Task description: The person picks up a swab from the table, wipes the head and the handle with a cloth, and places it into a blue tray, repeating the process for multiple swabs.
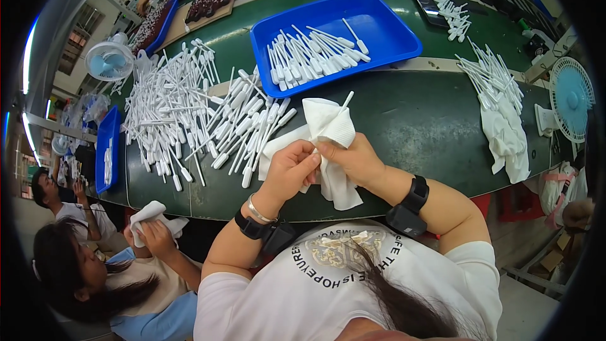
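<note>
My left hand [289, 170] and my right hand [351, 158] meet over the green table edge, both gripping a white cloth [328, 127]. A white plastic pipette [346, 99] pokes up out of the cloth, wrapped between my fingers. Just left of my hands lies a big heap of white pipettes [196, 113] on the table. Beyond my hands stands a blue tray [385, 28] holding several more pipettes.
A person at lower left holds a white cloth [151, 213]. Another blue tray [106, 148] sits at the far left. Small fans stand at left [108, 60] and right [571, 107]. More pipettes and a white cloth [505, 139] lie at right.
</note>
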Motion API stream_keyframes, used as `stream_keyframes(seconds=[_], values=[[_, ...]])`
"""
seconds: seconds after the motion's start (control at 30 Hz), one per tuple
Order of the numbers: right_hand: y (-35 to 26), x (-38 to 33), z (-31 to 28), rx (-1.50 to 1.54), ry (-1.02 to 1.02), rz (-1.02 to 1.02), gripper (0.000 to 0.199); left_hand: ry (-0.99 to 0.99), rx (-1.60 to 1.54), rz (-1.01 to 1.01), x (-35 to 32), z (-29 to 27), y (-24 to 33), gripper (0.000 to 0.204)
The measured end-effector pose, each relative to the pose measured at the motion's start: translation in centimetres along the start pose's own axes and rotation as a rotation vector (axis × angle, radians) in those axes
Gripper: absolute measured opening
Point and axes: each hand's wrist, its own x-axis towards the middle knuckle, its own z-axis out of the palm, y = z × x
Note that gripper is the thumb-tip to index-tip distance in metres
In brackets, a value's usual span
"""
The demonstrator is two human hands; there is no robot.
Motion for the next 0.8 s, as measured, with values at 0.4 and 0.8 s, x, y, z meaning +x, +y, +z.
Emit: stream_keyframes(seconds=[0.4, 0.8], values=[[0.8, -0.2, -0.5, -0.700, 0.012, -0.370, 0.024, 0.243, 0.392, 0.320, 1.2, 0.6, 5.2, 0.018], [-0.8, 0.2, -0.6, -0.367, -0.013, -0.174, 0.023, 0.440, -0.427, 0.429, 3.3, -0.7, 2.7, 0.017]])
